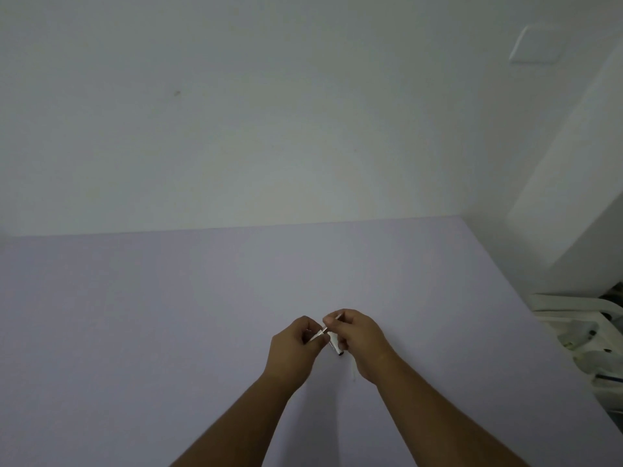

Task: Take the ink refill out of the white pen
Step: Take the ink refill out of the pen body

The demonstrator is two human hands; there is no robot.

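White pen [335, 345] gripped by right hand [359, 342] | left hand [293, 345] pinches its tip, probably | both meet over table [135, 332]

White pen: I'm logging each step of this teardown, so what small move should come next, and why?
Probably ease the hands apart along the pen's line. The left hand pinches a pale tapered piece, the right hand pinches a thin rod and holds the white barrel; the parts meet between the hands. Whether the rod is the refill is unclear.
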